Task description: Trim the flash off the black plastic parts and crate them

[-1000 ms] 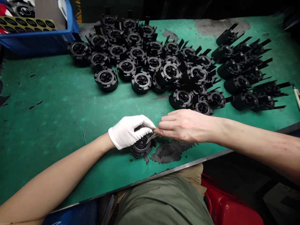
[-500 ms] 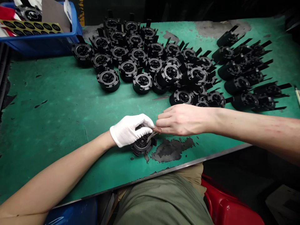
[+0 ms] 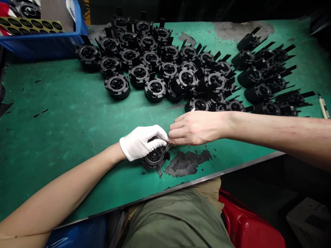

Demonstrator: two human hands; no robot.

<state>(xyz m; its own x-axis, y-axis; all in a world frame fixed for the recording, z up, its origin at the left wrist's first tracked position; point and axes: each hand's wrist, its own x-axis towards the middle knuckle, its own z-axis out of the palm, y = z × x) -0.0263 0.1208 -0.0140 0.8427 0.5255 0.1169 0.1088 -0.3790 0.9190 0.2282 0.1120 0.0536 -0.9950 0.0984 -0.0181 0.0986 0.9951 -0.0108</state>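
A round black plastic housing (image 3: 154, 159) with a ringed face lies on the green table near its front edge. My left hand (image 3: 142, 142), in a white glove, curls over the housing's far side, thumb and fingers closed on a dark part of it. Bare and closed, my right hand (image 3: 192, 128) comes from the right, fingertips meeting the gloved ones. From its pinch a thin, shiny metal tool (image 3: 168, 148) slants down to the housing's rim; its exact kind is too small to tell. The fingertips partly hide the contact.
Several similar black housings (image 3: 156, 88) with upright strips crowd the back of the table. More lie tilted (image 3: 258, 92) at the right. A blue bin (image 3: 46, 46) with stickers stands back left. A pen-like stick (image 3: 323, 106) lies far right; a red stool (image 3: 254, 225) is below.
The view has shifted slightly, so everything sits a little further left and up. Both hands keep nearly the same hold at the housing.
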